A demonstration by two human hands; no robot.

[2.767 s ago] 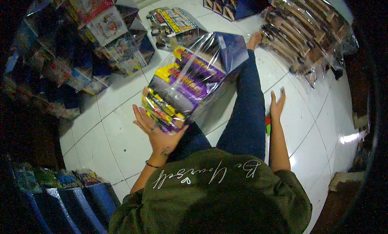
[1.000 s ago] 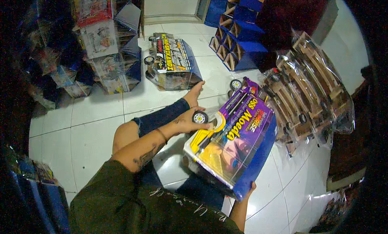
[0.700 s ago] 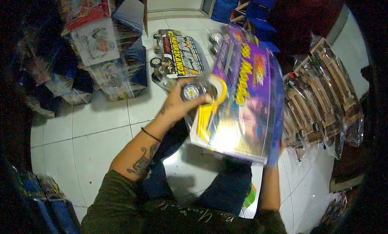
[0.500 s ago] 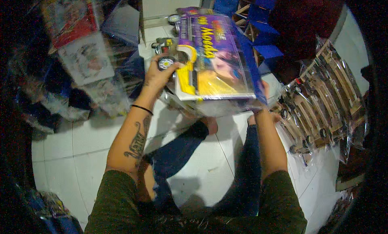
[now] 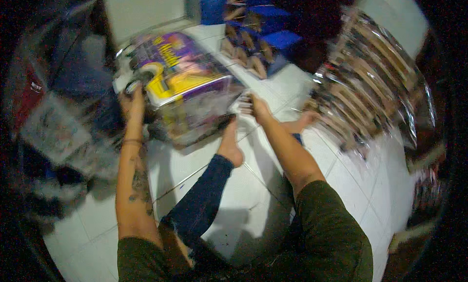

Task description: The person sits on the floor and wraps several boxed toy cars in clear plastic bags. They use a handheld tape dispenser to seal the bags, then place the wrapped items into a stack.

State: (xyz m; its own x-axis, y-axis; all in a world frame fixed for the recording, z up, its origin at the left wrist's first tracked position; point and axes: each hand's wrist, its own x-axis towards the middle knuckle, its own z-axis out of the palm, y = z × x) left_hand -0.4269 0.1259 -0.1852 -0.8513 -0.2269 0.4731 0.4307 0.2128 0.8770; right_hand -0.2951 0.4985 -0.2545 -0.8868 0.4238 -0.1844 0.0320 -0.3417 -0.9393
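Observation:
A clear-wrapped toy truck package with purple and yellow printed card is tilted in front of me, left of the middle. Black-and-white toy wheels stick out along its left side. My left hand grips that side beside the nearest wheel, its fingers partly hidden. Close to the package's right near corner is my right hand, its blurred fingers apart and pointing toward it. Whether they touch the wrapping is unclear. Several toy parts show dimly through the clear near face.
Plastic-wrapped wooden toys with wheels lie on the right of the white tiled floor. Blue-and-wood pieces stand at the back. Wrapped packages are piled on the left. My bare feet are below the package.
The package has moved left and turned, showing its near face. My left hand has gone along with it on its left side. My right hand has come off its right edge, fingers now spread.

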